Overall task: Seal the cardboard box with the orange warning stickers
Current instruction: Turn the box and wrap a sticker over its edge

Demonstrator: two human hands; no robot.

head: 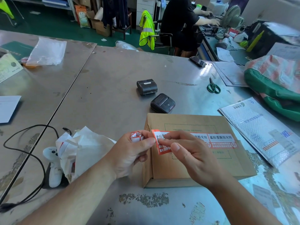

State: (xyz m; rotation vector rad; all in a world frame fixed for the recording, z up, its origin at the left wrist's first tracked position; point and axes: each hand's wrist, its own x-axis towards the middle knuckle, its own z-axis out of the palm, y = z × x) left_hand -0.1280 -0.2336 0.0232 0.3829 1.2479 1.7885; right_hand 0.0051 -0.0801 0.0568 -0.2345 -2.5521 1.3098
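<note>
A flat brown cardboard box [191, 161] lies on the metal table in front of me. A strip of orange and white warning stickers [221, 141] runs across its top. The strip's left end sticker [162, 147] sticks out past the box's left edge, pinched between the fingertips of both hands. My left hand [129, 153] also holds a curled roll of sticker backing [136, 136]. My right hand [185, 153] reaches over the box top and covers the middle of the strip.
Two black label printers [146, 86] [163, 103] sit behind the box. Green scissors [213, 86] and a padded mailer [259, 130] lie right. Crumpled paper [81, 148], a white scanner [52, 166] and a black cable [29, 153] lie left. A seated person [180, 25] works behind the table.
</note>
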